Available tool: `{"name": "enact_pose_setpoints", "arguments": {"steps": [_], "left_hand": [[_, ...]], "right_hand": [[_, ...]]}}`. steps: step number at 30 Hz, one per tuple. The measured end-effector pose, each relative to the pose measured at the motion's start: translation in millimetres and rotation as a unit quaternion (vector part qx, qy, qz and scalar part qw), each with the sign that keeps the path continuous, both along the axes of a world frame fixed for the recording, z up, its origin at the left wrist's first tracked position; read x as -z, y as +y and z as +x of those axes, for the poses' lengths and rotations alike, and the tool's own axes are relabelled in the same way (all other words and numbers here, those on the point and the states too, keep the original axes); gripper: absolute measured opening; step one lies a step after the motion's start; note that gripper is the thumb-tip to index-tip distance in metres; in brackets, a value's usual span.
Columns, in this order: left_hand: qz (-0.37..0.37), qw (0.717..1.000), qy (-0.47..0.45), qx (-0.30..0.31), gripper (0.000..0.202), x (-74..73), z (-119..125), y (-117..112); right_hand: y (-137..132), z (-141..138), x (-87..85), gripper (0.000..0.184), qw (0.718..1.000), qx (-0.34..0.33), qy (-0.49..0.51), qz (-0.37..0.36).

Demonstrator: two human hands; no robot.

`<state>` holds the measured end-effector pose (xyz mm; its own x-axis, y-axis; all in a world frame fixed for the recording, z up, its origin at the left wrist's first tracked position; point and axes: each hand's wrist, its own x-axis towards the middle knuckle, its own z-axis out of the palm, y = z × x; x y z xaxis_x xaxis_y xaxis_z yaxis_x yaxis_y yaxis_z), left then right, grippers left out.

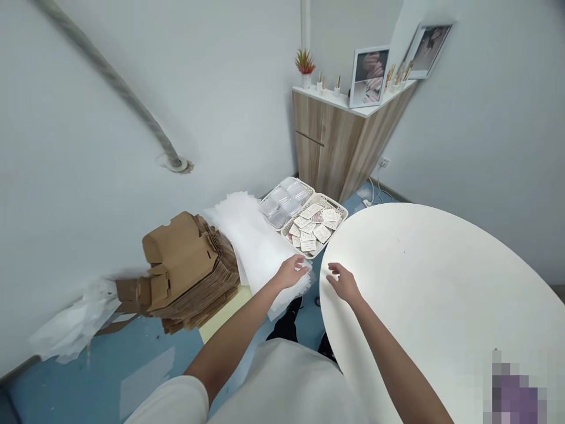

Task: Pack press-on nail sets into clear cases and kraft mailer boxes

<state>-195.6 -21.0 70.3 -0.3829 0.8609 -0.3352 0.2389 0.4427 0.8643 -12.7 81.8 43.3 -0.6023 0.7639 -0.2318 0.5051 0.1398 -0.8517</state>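
My left hand (291, 271) hovers over the near end of a stack of white foam sheets (251, 235), fingers apart and nothing in them. Above the left edge of a round white table (424, 265), my right hand (343, 281) is also open, its fingers slightly curled around empty air. Just beyond both hands sits a white basket (312, 255) filled with printed cards (308, 227). A second basket (289, 178) behind it holds several clear plastic boxes (279, 195).
Flattened brown cardboard boxes (185, 259) are stacked on the left by the wall, near crumpled clear plastic (77, 324). A wood-grain cabinet (326, 135) stands at the back with a plant (305, 62) and a framed picture (369, 78). White cables (372, 191) run to the floor behind the table.
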Motion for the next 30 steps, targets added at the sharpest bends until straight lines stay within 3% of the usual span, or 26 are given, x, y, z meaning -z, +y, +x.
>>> {"name": "enact_pose_setpoints", "arguments": {"steps": [5,12,19,24,30], "left_hand": [[0.021,0.987,-0.147,-0.069,0.049,23.6,-43,50],[0.019,0.963,-0.23,-0.138,0.06,40.8,-84,90],[-0.02,0.954,-0.267,-0.132,0.061,67.5,-91,101],[-0.038,0.939,-0.313,-0.137,0.054,66.7,-96,101],[-0.041,0.95,-0.283,-0.125,0.05,63.3,-101,96]], "right_hand": [[26,-55,-1.3,0.041,0.999,0.034,0.0,-0.012],[47,-124,7.3,0.042,0.975,0.114,0.095,-0.163],[55,-159,25.7,0.051,0.943,0.159,0.093,-0.277],[58,-168,33.7,0.057,0.925,0.183,0.119,-0.312],[61,-171,35.1,0.055,0.928,0.226,0.087,-0.282]]}}
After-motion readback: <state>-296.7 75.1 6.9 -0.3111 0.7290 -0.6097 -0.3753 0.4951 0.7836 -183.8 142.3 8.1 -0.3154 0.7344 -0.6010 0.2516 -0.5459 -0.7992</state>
